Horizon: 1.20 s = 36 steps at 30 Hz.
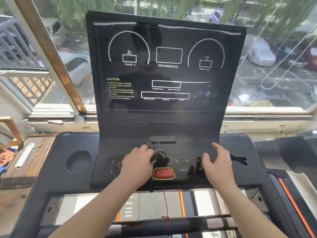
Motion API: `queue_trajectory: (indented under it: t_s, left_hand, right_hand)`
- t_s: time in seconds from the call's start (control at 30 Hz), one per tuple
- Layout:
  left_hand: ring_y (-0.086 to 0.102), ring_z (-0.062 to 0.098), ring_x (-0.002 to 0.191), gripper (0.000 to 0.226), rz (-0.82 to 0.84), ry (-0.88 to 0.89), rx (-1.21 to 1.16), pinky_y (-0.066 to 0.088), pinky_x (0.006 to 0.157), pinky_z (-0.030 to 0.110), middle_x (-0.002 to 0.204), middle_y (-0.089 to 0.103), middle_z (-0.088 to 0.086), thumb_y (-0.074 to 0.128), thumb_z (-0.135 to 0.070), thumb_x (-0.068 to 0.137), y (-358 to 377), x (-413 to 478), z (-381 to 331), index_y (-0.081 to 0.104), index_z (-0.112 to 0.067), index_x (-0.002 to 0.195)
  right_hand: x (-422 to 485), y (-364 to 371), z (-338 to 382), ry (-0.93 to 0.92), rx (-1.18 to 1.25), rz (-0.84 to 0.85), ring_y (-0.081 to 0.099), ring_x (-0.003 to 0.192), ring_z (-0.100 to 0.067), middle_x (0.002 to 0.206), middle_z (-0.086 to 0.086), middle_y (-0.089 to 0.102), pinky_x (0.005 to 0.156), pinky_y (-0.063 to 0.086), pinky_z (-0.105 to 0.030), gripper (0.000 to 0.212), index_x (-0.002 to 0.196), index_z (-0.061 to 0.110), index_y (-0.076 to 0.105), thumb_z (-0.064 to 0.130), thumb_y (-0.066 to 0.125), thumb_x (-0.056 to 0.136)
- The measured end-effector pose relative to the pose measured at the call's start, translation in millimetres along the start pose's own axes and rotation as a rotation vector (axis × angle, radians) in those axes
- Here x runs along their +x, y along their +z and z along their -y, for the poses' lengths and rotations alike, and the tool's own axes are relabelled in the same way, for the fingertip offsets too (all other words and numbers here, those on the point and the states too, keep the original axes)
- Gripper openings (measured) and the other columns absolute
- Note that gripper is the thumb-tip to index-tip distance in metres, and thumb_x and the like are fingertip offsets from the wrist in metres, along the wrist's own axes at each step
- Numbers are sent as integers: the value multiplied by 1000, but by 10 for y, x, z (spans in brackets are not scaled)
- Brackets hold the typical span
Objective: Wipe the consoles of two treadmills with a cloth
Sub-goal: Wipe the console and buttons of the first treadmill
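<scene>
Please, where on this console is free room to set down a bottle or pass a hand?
Free: the round cup recess on the left wing; for a passing hand, the plain band between the printed display and the slot. Crowded: the lower panel, where the left hand with a dark cloth, the red button and the right hand sit.

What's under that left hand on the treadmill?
A dark bunched cloth shows past the fingers of the left hand, on the console just above the red button. Whatever lies beneath the palm is covered.

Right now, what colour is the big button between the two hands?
The button is red, with a yellow border, seen best in the head view.
</scene>
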<state>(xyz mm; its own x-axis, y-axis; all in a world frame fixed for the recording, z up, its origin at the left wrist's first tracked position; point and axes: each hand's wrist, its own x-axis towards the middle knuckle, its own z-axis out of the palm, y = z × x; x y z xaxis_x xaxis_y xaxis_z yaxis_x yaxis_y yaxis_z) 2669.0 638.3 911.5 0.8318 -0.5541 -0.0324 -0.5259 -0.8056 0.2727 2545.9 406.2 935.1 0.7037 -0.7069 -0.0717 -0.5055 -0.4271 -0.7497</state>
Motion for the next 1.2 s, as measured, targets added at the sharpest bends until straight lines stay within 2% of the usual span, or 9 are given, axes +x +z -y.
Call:
queue_trajectory:
  t_s: [0.23,0.3,0.4,0.5,0.63,0.73,0.93,1.07,1.2]
  left_hand:
    - [53,25,112,28,89,114,21,53,86,43,125,53,-2,46,-44,104,202,220,-828,56,-25,122]
    - [52,27,110,27,71,139,30,52,85,43,124,51,1,48,-43,105,275,278,-1169,54,-24,122]
    - [50,29,111,27,75,164,48,48,82,44,125,48,2,53,-36,103,417,286,-1656,49,-25,128]
    - [47,29,113,37,61,241,84,47,83,43,129,45,3,60,-28,98,582,352,-1894,44,-27,132]
    - [42,30,120,46,-64,65,149,42,91,46,139,39,5,56,-30,98,616,680,-2021,37,-28,140]
    - [41,30,120,53,-61,-21,126,41,91,44,139,37,5,60,-37,96,676,607,-2223,35,-27,141]
    - [55,26,85,51,47,349,71,44,57,37,102,52,0,81,-33,62,897,92,-2361,53,-27,105]
    - [48,26,111,40,-107,207,116,45,82,39,128,47,1,56,-37,98,728,587,-2001,45,-30,136]
    - [44,27,117,42,-127,3,73,43,90,41,133,40,3,53,-38,101,685,547,-2112,39,-31,139]
  right_hand:
    - [388,-339,-378,105,-32,179,44,146,-24,160,-3,45,117,39,-43,58,160,19,34,38,48,107]
    - [459,-380,-462,101,-90,225,55,131,-23,146,-7,58,112,42,-40,49,151,16,45,41,40,109]
    - [541,-490,-612,-23,-297,188,63,86,-15,98,1,71,88,56,-41,43,107,23,62,46,26,110]
    - [677,-628,-773,-121,-392,219,64,80,-12,86,8,69,80,59,-44,51,96,25,61,51,18,107]
    - [844,-792,-846,-128,-236,321,64,93,-11,94,17,67,91,56,-43,48,104,31,64,51,20,109]
    - [882,-829,-936,-142,-137,383,63,100,-6,100,28,64,95,54,-40,39,101,55,59,49,22,110]
    - [920,-845,-938,-258,-209,363,60,107,-7,115,23,67,93,53,-45,48,122,47,60,56,15,107]
    - [973,-820,-955,-268,-270,413,59,104,-7,111,23,61,96,55,-44,48,130,44,57,58,18,108]
    - [991,-794,-925,-266,-289,400,60,101,-7,105,25,60,94,56,-43,43,125,42,59,55,22,108]
